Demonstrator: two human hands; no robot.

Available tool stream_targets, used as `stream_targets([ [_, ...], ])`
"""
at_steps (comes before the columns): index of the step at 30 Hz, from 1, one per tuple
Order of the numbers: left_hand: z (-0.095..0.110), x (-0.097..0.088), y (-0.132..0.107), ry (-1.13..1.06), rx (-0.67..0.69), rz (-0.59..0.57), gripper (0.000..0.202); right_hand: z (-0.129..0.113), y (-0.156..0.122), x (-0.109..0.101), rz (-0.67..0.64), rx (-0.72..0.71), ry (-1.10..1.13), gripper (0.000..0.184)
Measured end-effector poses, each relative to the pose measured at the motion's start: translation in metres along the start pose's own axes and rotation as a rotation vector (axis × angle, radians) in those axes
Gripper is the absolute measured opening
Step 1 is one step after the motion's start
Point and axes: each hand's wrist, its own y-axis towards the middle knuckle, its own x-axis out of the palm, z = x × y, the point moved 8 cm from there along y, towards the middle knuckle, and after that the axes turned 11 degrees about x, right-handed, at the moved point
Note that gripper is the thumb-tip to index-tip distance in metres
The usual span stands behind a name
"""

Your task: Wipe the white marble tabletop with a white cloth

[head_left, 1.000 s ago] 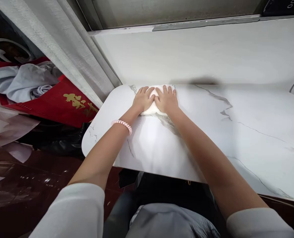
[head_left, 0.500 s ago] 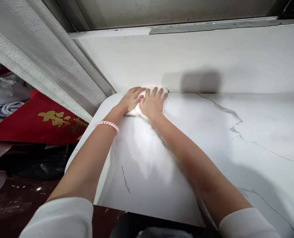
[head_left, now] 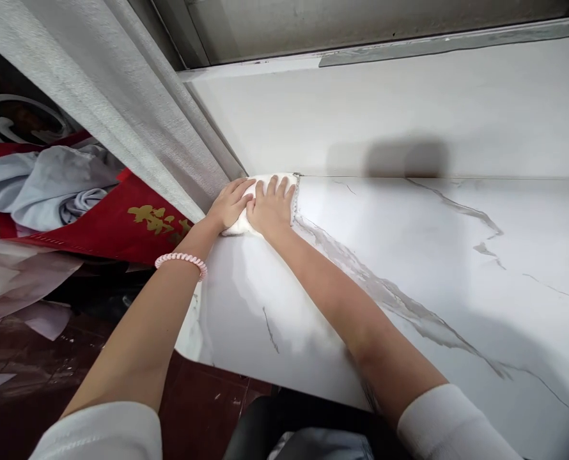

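Note:
A folded white cloth (head_left: 239, 225) lies on the white marble-patterned tabletop (head_left: 361, 230), at its far left corner. My right hand (head_left: 273, 207) rests flat on top of the cloth with its fingers spread. Beside it, my left hand (head_left: 230, 204) presses on the cloth's left part, fingers stretched out and the thumb side close to the right hand. Both palms are hidden, as is most of the cloth under them. A pink coiled band (head_left: 181, 257) circles my left wrist.
A pale grey curtain (head_left: 116, 96) hangs along the left end of the tabletop. Behind the table rises a white wall panel (head_left: 284, 121) below a window frame. At left are a red cloth with gold characters (head_left: 116, 217) and crumpled light-grey fabric (head_left: 49, 182).
Both hands and the cloth have slid left across the tabletop, closer to the curtain. The view has shifted left, showing more of the grey fabric and of the grey vein in the tabletop.

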Motion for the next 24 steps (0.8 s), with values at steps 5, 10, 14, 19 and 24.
stream_targets([
  [5,0.02,-0.006,-0.055,-0.023,-0.012,-0.024,0.052,-0.011,-0.055,-0.005,0.001,-0.015,0.008,0.061],
  [10,0.044,-0.009,-0.122,0.01,-0.005,-0.018,0.054,-0.018,-0.12,-0.009,-0.031,-0.079,0.007,0.061],
  [14,0.064,-0.009,-0.17,0.069,0.037,-0.002,0.055,-0.021,-0.167,-0.014,-0.043,-0.13,0.019,0.062],
  [19,0.096,-0.009,-0.213,0.059,0.074,0.032,0.056,-0.015,-0.216,-0.02,-0.101,-0.165,0.025,0.062],
  [24,0.129,0.0,-0.217,0.055,0.096,0.013,0.057,0.009,-0.234,-0.031,-0.119,-0.156,0.014,0.063],
])
